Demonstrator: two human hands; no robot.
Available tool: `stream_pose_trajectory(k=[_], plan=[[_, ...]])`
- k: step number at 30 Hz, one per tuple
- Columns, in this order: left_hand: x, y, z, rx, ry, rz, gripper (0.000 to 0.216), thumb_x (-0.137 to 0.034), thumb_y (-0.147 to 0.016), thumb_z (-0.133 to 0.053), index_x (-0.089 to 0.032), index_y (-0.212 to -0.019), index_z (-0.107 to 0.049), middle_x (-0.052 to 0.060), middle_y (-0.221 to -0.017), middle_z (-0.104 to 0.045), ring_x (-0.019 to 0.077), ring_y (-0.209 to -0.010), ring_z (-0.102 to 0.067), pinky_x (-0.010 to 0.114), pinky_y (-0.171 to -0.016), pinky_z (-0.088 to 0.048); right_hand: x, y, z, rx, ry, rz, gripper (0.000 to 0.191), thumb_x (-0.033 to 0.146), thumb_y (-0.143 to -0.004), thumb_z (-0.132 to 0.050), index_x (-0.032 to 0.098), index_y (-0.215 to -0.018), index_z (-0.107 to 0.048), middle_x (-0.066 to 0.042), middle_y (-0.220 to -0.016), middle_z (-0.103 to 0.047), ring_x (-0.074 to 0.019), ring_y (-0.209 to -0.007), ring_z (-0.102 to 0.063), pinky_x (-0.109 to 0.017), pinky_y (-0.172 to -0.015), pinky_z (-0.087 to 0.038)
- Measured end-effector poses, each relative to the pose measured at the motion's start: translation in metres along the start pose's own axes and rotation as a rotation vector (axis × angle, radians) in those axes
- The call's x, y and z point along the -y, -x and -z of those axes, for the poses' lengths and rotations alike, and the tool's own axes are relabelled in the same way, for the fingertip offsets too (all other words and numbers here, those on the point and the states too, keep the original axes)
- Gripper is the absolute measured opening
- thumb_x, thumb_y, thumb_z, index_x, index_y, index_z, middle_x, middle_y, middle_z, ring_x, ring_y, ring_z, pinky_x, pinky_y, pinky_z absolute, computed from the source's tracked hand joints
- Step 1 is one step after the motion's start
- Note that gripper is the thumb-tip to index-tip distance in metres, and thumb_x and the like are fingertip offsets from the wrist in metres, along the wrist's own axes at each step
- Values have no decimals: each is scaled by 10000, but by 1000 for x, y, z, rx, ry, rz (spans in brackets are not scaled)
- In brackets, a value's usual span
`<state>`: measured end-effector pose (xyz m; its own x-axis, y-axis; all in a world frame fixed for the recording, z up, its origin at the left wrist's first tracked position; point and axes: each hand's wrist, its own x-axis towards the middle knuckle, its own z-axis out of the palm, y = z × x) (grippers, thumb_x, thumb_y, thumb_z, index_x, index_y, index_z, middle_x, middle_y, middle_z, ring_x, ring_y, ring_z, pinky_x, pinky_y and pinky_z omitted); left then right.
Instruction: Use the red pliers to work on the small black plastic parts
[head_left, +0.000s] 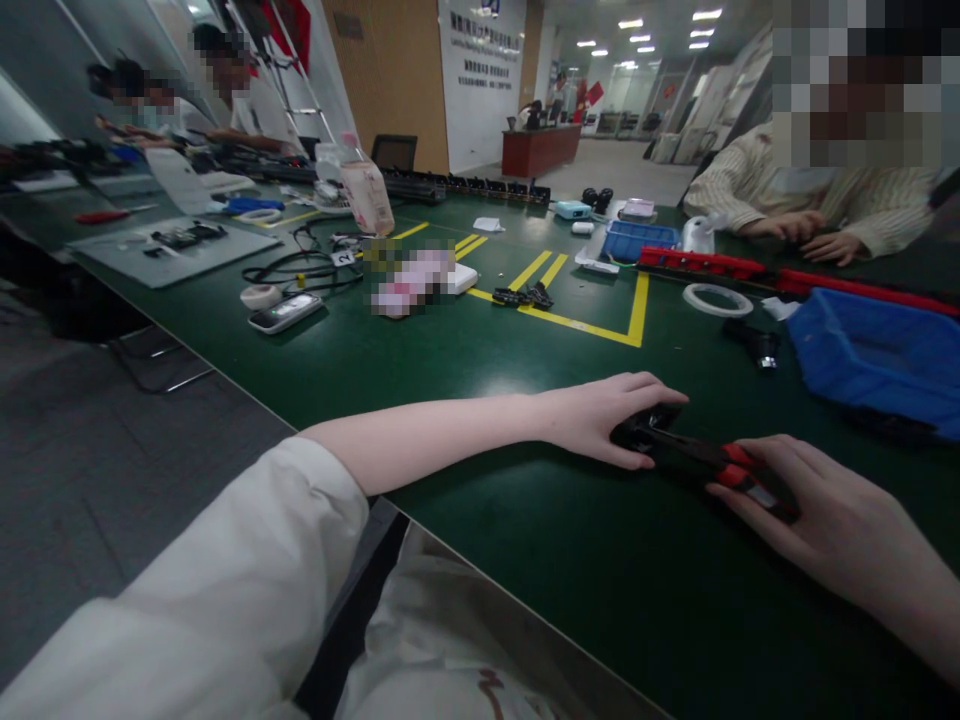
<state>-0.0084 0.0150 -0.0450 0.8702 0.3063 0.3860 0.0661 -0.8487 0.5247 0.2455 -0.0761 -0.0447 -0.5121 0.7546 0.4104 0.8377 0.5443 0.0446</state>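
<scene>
My left hand [600, 415] is closed around a small black part [643, 428] just above the green tabletop, fingers on its far side and thumb on the near side. My right hand [832, 515] grips a pair of pliers with red and black handles [739, 468]. Their dark jaws point left and reach the black part; whether they are clamped on it, I cannot tell. Beyond my left hand, several small black pieces [529, 295] lie by the yellow tape. A dark fitting with a shiny end [757, 345] rests above my right hand.
On the right stands a blue bin [877, 350] beside a white tape roll [718, 300] and a long red strip [705, 268]. Across the table sits a person in a striped sleeve [727, 185]. At the left are a bottle [365, 190], a white device [286, 313] and black cables [307, 265].
</scene>
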Motion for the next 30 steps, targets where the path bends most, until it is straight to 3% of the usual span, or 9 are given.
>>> stream_pose_trajectory(k=[6,11,20,30], plan=[[4,-1,-4,-40,-16,35,772,-370,-751,-695,-15,-1358,-375,187,-1218,-448,254,-1137,-491,365,-991,-424,-2,3,-4,43,-77,-63,432,621,-832,-440,224,-961,-552,-60,-853,-626,-201,-680,-636,-305,-529,-528],[4,0,-3,-52,-78,44,656,-360,-749,-707,-62,-1284,-473,174,-1209,-440,241,-1132,-488,353,-990,-425,-3,4,-4,98,-116,-128,440,640,-812,-461,237,-961,-556,-50,-850,-633,-193,-662,-634,-300,-512,-527],[-4,-4,5,7,-157,71,655,-542,-728,-688,-58,-1133,-511,128,-1060,-606,241,-973,-572,346,-869,-423,-1,1,-4,64,-46,-8,419,593,-838,-466,212,-994,-542,-69,-885,-621,-197,-721,-629,-299,-566,-524],[-5,-5,8,29,-80,117,591,-595,-737,-649,-124,-1064,-506,102,-1024,-609,217,-917,-586,315,-815,-458,5,-3,1,-62,87,120,423,561,-888,-385,167,-951,-526,-83,-833,-597,-191,-676,-619,-296,-556,-505]])
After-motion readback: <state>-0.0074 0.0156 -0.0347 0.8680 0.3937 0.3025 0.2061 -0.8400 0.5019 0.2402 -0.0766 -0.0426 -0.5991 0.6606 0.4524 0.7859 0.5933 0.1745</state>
